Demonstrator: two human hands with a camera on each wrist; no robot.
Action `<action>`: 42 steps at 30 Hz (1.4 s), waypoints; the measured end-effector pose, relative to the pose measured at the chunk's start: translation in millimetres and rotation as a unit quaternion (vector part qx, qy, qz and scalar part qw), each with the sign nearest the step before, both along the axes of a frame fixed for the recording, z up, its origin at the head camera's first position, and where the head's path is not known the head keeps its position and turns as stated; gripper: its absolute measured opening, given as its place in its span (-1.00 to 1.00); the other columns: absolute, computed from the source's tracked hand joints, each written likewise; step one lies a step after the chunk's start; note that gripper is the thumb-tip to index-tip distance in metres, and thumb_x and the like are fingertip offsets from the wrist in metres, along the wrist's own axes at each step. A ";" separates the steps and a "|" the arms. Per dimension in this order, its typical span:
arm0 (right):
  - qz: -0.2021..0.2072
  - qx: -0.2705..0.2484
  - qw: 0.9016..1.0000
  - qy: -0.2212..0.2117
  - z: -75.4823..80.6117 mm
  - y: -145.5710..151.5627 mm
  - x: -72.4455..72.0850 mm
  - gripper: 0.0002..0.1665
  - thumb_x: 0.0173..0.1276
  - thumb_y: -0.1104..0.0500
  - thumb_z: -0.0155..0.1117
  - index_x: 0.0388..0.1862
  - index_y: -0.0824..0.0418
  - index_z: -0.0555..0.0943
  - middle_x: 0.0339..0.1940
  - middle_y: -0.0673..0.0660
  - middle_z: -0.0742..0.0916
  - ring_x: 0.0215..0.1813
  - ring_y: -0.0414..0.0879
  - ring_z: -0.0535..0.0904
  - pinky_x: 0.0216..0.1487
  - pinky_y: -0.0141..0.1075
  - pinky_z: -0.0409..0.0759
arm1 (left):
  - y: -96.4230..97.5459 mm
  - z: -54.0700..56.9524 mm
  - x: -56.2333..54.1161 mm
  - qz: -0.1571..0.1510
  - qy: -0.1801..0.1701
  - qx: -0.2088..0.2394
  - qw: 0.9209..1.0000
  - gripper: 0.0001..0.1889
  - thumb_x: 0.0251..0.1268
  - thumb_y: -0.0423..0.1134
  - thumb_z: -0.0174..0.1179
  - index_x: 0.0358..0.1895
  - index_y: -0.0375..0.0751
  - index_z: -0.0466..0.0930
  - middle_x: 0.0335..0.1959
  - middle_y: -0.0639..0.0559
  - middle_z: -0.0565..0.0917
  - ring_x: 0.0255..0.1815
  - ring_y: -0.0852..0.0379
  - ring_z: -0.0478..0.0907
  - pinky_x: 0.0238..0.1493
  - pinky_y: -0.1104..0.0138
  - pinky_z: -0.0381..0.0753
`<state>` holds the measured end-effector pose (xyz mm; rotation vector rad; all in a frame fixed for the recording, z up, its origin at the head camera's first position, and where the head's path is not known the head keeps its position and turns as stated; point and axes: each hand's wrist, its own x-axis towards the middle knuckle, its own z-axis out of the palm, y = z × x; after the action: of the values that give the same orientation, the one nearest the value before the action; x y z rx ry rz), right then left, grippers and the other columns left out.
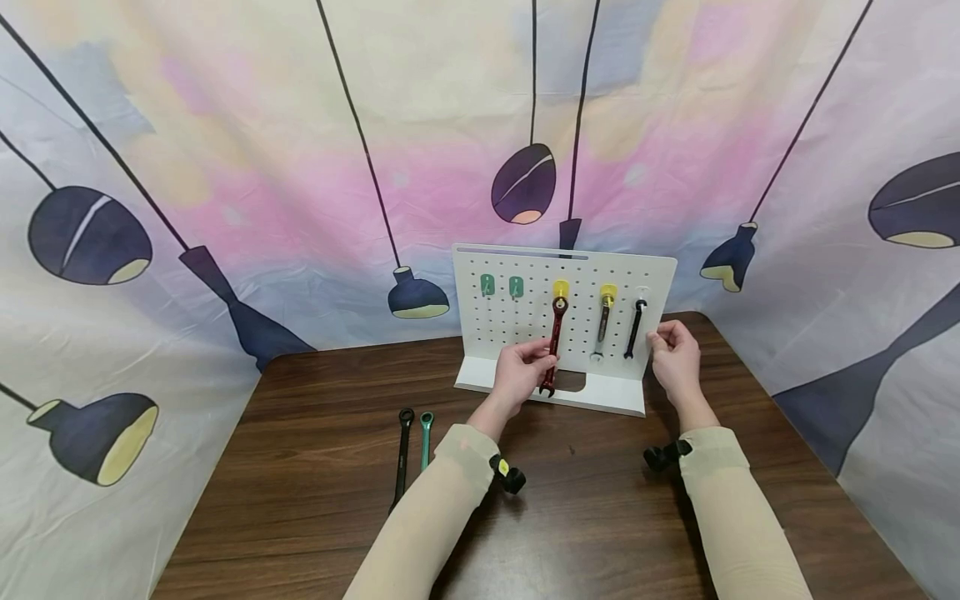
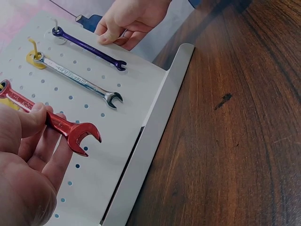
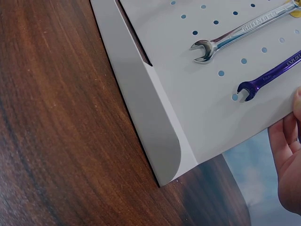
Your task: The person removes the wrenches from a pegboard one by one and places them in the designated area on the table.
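My left hand [image 1: 519,375] pinches a red combination wrench [image 2: 60,123] by its shaft, thumb on top. The wrench's ring end is at a yellow hook [image 1: 561,288] on the white pegboard [image 1: 581,333], its open jaw pointing down. With thumb and fingers, my right hand [image 1: 677,360] grips the pegboard's right edge. Between the hands, a silver wrench [image 2: 77,79] hangs from another yellow hook [image 1: 608,293]. Closest to the right hand hangs a small purple wrench [image 2: 89,48], on a clear hook.
Two green hooks [image 1: 487,285] on the board's left side carry nothing. A black wrench [image 1: 402,454] and a green wrench [image 1: 426,437] lie on the brown wooden table [image 1: 315,467], left of the left forearm. A printed cloth [image 1: 285,167] hangs behind the table.
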<state>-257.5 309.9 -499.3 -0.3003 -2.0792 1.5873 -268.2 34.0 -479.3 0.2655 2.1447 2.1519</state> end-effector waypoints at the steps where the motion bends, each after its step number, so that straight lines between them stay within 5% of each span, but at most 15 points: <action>1: 0.000 0.000 1.000 0.001 0.1 0.2 -0.2 -0.84 0.65 0.28 0.24 -0.04 0.41 0.54 -0.27 0.00 0.61 -0.25 -0.20 0.45 -0.27 -0.45 0.43 | -0.2 0.3 0.2 -0.001 -0.001 0.000 1.000 -0.67 0.38 -0.49 0.41 0.17 -0.26 0.80 -0.21 -0.04 0.81 -0.32 0.23 0.68 -0.27 0.39 0.74; 25: 0.006 0.006 1.000 -0.010 1.1 -0.2 0.3 -0.81 0.68 0.25 0.21 0.01 0.41 0.54 -0.19 0.13 0.63 -0.22 -0.17 0.44 -0.25 -0.42 0.43 | -3.4 2.9 2.6 -0.007 -0.018 0.015 1.000 -0.67 0.41 -0.45 0.41 0.20 -0.25 0.78 -0.20 -0.02 0.80 -0.28 0.17 0.75 -0.21 0.27 0.82; 42: -0.001 0.000 1.000 -0.014 3.4 -1.0 1.4 -0.85 0.67 0.27 0.21 -0.03 0.39 0.53 -0.25 0.01 0.60 -0.22 -0.18 0.44 -0.25 -0.42 0.43 | -0.8 10.8 4.9 -0.017 -0.024 0.034 0.999 -0.65 0.41 -0.46 0.40 0.22 -0.27 0.77 -0.18 -0.03 0.82 -0.30 0.19 0.74 -0.22 0.31 0.81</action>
<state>-256.1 308.9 -495.9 -0.3258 -2.0994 1.5916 -263.3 33.3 -468.5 0.2508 2.0297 2.1932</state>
